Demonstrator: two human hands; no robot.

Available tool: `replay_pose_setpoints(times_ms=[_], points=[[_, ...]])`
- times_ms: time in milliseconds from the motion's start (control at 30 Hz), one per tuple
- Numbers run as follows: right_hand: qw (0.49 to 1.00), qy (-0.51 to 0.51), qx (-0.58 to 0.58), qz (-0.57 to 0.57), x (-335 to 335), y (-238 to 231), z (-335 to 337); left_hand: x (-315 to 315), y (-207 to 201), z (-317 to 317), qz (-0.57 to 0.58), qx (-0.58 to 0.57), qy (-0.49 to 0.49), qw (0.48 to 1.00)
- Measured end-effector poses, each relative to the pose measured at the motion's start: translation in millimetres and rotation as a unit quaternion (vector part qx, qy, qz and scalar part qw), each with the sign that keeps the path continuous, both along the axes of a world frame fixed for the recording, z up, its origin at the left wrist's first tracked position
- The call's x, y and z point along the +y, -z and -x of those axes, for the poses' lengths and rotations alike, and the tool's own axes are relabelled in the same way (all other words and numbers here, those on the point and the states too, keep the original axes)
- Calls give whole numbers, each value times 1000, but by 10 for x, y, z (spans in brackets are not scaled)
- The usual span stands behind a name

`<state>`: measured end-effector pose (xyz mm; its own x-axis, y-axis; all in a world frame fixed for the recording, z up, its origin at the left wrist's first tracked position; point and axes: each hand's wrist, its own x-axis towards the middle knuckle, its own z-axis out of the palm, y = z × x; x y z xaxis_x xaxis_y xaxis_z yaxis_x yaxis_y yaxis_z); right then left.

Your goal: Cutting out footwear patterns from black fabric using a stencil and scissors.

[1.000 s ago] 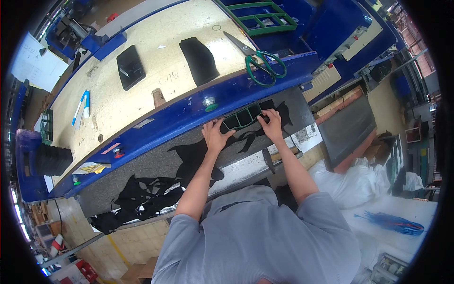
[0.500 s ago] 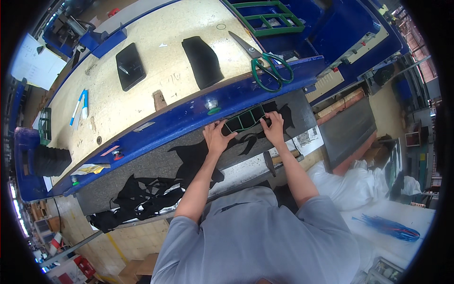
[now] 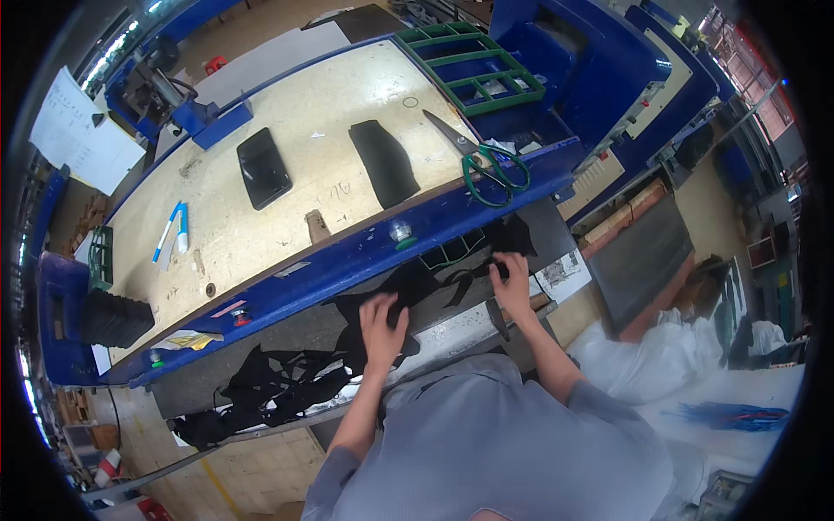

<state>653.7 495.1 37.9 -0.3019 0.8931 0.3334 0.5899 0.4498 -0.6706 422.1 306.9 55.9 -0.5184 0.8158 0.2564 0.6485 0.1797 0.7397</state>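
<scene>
A green-edged cutting die (image 3: 452, 259) rests on black sheet material (image 3: 407, 283), on the dark bed under the blue beam. The beam hides part of its far side. My left hand (image 3: 380, 332) is off the die, nearer to me, above the edge of the black material; its fingers are apart with nothing in them. To the right of the die, my right hand (image 3: 511, 283) hovers near the black material, fingers spread and holding nothing. Cut black scraps (image 3: 278, 382) lie tangled on the bed to the left.
On the pale top of the blue machine (image 3: 347, 245) lie a phone (image 3: 264, 168), a curved black piece (image 3: 384, 163), green-handled scissors (image 3: 495, 174) and a blue-white pen (image 3: 182, 227). A black stack (image 3: 115, 318) stands at left. White plastic bags (image 3: 647, 352) sit at right.
Both hands have let go of the green die and drawn back toward me. The die now shows less, further under the beam's edge in view. My view has shifted slightly.
</scene>
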Motion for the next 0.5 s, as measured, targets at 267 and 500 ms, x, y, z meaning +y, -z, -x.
replay_pose_setpoints(times_ms=[267,500], points=[[905,-416,64,63,-463,-968,1597,-900,647,-102,91,-39,-35,995],[899,-358,138,210,-417,-972,1692,-633,502,47,158,66,-52,984]])
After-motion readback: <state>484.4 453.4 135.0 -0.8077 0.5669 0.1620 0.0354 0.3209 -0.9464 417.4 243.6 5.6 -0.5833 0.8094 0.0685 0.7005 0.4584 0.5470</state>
